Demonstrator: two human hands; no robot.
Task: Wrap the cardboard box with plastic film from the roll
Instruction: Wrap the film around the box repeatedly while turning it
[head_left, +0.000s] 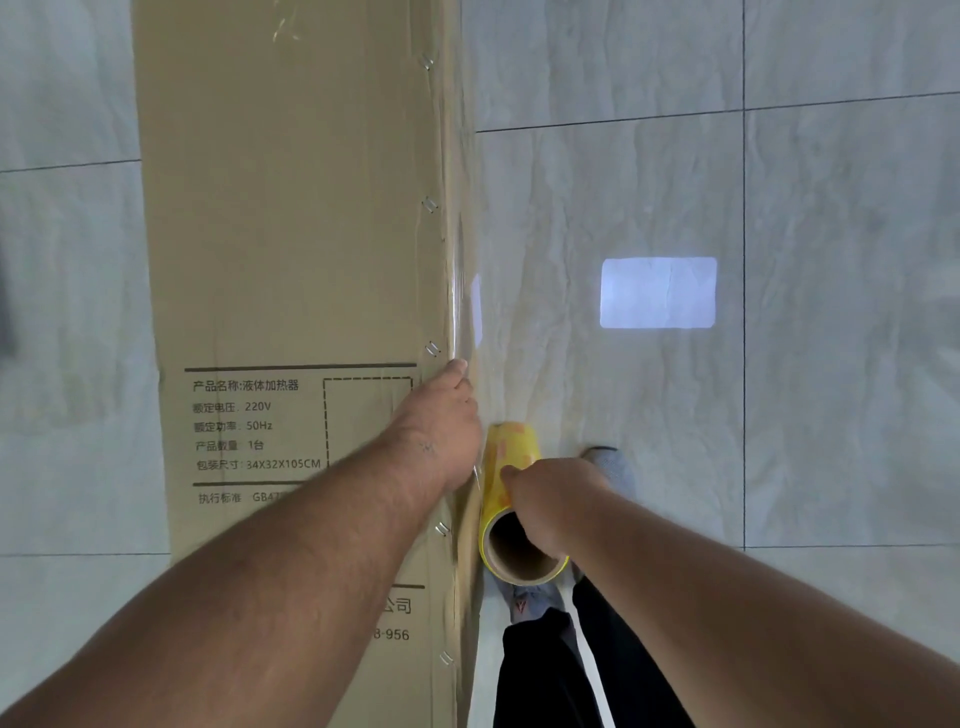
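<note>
- The cardboard box (291, 249) is long and narrow; its long axis runs up and down the frame. It sits on the tiled floor (831, 415). Print reads "220V", "50Hz", "34X32X105CM".
- Plastic film (462, 291) lies stretched along the box's right edge.
- The left hand (441, 431) presses the film against that edge; whether its fingers curl round anything cannot be told.
- The right hand (550, 499) grips the yellow roll (511, 447), whose open core faces the camera, just beside the box.

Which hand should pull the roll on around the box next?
Right. The right hand already grips the yellow film roll, beside the cardboard box. The left hand is busy pressing film against the box edge.
</note>
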